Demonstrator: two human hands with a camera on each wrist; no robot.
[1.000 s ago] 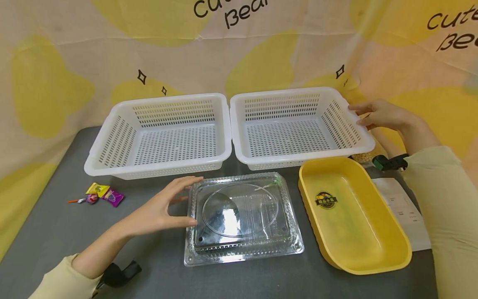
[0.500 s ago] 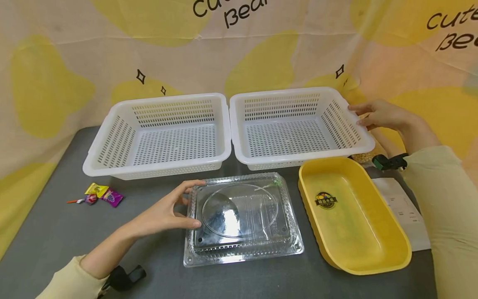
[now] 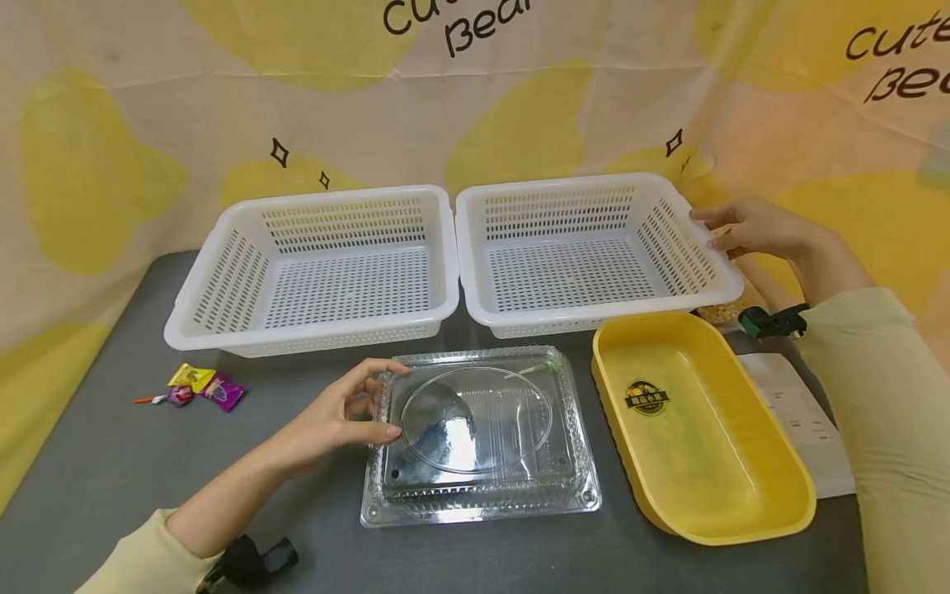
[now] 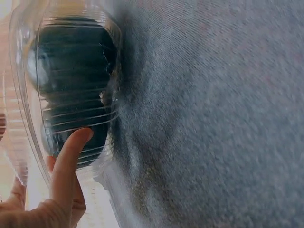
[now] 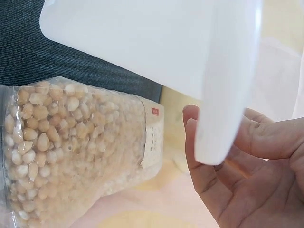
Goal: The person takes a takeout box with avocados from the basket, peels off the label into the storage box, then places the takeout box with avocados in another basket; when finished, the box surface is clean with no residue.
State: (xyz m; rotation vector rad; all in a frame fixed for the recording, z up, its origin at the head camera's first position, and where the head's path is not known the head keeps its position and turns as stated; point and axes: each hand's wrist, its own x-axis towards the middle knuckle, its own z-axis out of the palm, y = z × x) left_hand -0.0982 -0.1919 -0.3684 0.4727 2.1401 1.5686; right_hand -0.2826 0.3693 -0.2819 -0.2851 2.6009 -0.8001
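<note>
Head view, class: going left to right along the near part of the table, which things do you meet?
Candies → left hand → clear plastic container → yellow tray → paper sheet.

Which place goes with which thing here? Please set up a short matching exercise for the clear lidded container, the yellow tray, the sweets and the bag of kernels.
Things:
1. clear lidded container
2. yellow tray
3. sweets
4. bag of kernels

Places:
A. on the grey table, left of the left hand
B. beside the right white basket, below the right hand
C. at the left hand's fingers
D. in front of the right white basket, right of the clear container

Pairs: 1-C, 2-D, 3-A, 4-B
</note>
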